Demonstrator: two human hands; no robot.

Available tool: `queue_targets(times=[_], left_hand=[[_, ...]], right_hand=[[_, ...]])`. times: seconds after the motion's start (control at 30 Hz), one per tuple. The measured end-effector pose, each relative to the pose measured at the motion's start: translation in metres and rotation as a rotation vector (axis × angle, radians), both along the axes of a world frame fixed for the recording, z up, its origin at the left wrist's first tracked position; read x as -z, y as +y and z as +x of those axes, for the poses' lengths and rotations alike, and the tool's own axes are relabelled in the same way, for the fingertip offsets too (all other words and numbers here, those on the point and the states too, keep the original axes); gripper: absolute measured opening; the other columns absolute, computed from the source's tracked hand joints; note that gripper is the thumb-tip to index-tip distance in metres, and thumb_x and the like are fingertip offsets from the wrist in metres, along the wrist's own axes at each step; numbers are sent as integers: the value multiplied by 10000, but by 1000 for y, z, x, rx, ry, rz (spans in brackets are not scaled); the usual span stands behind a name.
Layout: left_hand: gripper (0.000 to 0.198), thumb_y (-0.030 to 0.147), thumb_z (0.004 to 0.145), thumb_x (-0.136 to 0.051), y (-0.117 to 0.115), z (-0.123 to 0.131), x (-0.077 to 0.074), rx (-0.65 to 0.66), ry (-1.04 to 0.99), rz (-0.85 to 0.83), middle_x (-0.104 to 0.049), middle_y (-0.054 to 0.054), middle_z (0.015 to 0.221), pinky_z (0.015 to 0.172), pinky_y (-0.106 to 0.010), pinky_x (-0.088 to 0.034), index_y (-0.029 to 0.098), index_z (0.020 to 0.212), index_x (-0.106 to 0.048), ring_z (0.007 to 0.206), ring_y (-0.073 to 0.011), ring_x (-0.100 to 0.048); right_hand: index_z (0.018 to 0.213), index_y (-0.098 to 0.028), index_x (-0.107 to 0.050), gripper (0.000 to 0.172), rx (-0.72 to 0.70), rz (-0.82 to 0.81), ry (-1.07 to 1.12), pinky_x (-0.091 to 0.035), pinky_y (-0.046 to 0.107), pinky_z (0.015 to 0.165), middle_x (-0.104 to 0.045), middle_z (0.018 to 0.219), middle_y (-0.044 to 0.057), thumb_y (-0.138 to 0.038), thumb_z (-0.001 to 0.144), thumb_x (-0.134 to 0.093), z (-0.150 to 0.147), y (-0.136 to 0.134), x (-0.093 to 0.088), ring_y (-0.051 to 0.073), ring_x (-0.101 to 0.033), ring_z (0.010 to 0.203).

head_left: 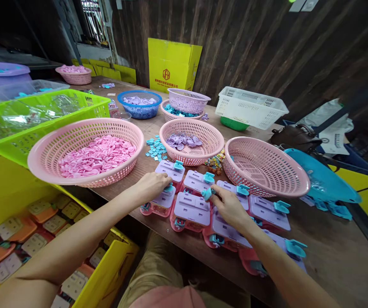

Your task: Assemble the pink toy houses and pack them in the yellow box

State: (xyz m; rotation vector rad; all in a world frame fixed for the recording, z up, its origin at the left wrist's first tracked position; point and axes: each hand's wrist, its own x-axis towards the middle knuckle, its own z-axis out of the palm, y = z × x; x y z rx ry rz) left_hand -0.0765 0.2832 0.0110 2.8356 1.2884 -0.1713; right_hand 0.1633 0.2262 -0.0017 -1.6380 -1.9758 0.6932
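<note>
Two rows of toy boxes with lilac lids [192, 208] and pink bodies stand near the table's front edge. Most lids carry a small teal plastic piece [281, 207] at one corner. My left hand [153, 187] is closed at the front-left box, its fingers around a teal piece [169, 188] on that lid's far right corner. Between the thumb and fingers of my right hand [231, 206] is another teal plastic piece [207, 194], just above the far edge of the neighbouring front box. My right forearm hides parts of the boxes on the right.
Behind the boxes stand pink baskets, one with pink parts [98, 156], one with purple parts [184, 141] and a third [265, 164]. Loose teal pieces [156, 148] lie between. A yellow carton [119, 261] with more toys sits at lower left, below a green crate [98, 105].
</note>
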Motion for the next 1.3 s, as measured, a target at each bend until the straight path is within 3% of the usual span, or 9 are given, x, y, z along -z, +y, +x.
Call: queue_targets(times=[0.23, 0.47, 0.63, 0.77, 0.93, 1.13, 1.3], left_hand=[[214, 91, 863, -387, 1, -3, 12, 57, 15, 39, -610, -57, 855, 599, -243, -406, 192, 1000, -516, 786, -178, -604], [203, 111, 881, -375, -8, 5, 18, 10, 3, 124, -622, -106, 904, 717, -333, -432, 161, 998, -533, 855, -229, -600], [199, 100, 880, -373, -11, 5, 18, 5, -11, 126, -621, -116, 907, 721, -332, -422, 152, 987, -532, 853, -228, -597], [230, 89, 875, -371, -5, -1, 13, -8, -23, 93, -611, -102, 926, 745, -336, -409, 175, 1010, -536, 874, -223, -580], [264, 251, 866, -475, -20, 12, 10, -70, -194, 239, -574, -115, 1041, 815, -407, -380, 192, 1119, -519, 980, -276, -517], [174, 283, 812, -541, -58, 52, 38, 181, -429, 249, -597, -83, 964, 946, -395, -359, 152, 921, -575, 952, -223, -543], [31, 165, 777, -533, -56, 60, 56, 210, -483, 272, -591, -46, 811, 1006, -403, -370, 179, 767, -559, 844, -194, -588]], right_hand=[[843, -212, -551, 177, -19, 53, -9, -331, 259, 579, -540, 651, -7, -266, 833, -383, 2, -7, -15, 150, -463, 602], [638, -214, -414, 283, -25, 16, 75, -328, 256, 568, -470, 626, -7, -376, 857, -339, 7, -1, -9, 145, -433, 610], [585, -214, -332, 280, -62, 42, -158, -323, 260, 592, -483, 625, -3, -267, 857, -373, -2, 1, 6, 145, -446, 613], [663, -199, -468, 227, -110, 41, -394, -336, 265, 663, -574, 733, 25, -196, 877, -393, -10, 1, 11, 162, -505, 723], [830, -206, -592, 226, -84, 19, -685, -297, 288, 639, -630, 840, 51, -155, 893, -380, -23, -4, 3, 198, -518, 814], [900, -208, -608, 246, -19, 39, -768, -269, 339, 684, -648, 891, 81, -122, 882, -377, -30, -11, 6, 236, -519, 852], [880, -217, -605, 272, 10, 68, -755, -259, 356, 717, -649, 860, 60, -85, 866, -368, -31, -13, 12, 243, -528, 864]])
